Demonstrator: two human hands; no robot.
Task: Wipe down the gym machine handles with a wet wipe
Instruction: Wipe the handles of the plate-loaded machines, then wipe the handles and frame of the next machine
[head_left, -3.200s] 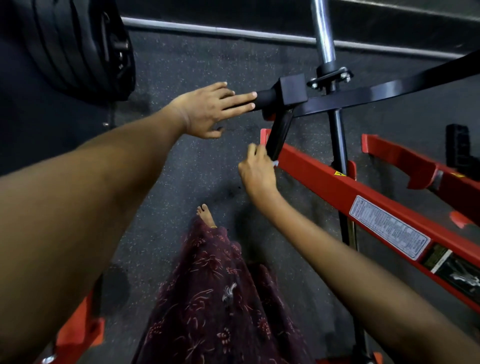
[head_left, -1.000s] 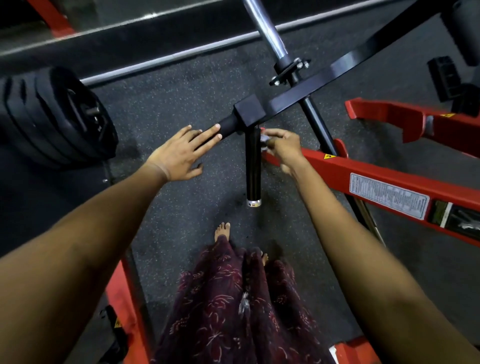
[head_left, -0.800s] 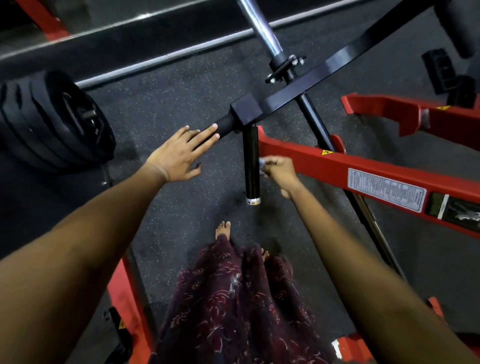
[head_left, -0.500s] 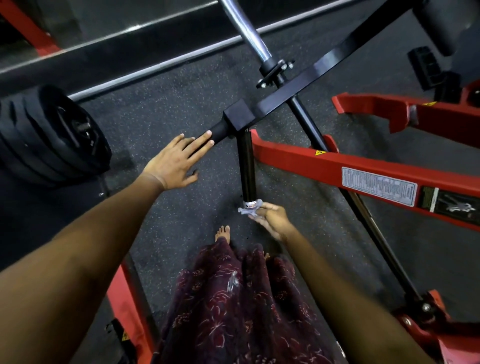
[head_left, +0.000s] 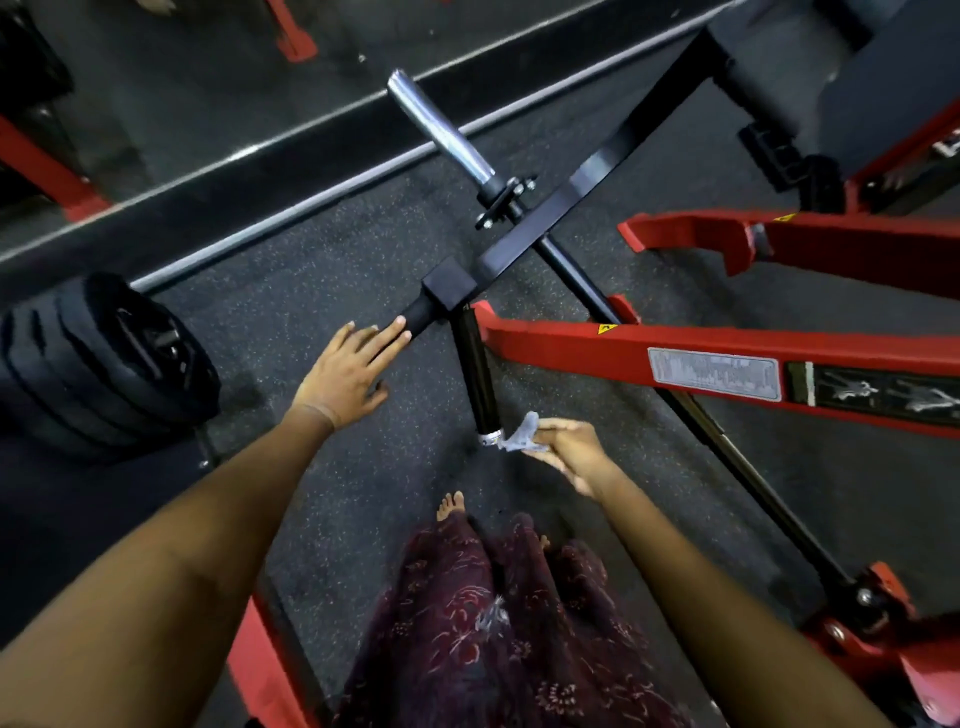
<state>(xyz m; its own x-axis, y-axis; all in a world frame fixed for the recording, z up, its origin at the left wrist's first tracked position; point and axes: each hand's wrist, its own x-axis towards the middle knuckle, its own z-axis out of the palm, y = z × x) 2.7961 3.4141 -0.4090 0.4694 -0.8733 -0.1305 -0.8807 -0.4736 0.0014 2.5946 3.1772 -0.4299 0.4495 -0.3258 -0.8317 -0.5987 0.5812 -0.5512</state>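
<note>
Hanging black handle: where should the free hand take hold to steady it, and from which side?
Grip the hanging handle mid-shaft, coming from the left. It is a straight round bar, so fingers can wrap it. The red frame crowds its right side, and the right hand holds the wipe at its bottom end cap. The left hand is already beside it.

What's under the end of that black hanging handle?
Speckled rubber floor, with the person's bare foot nearby. The right hand holds a wet wipe at the handle tip.
</note>
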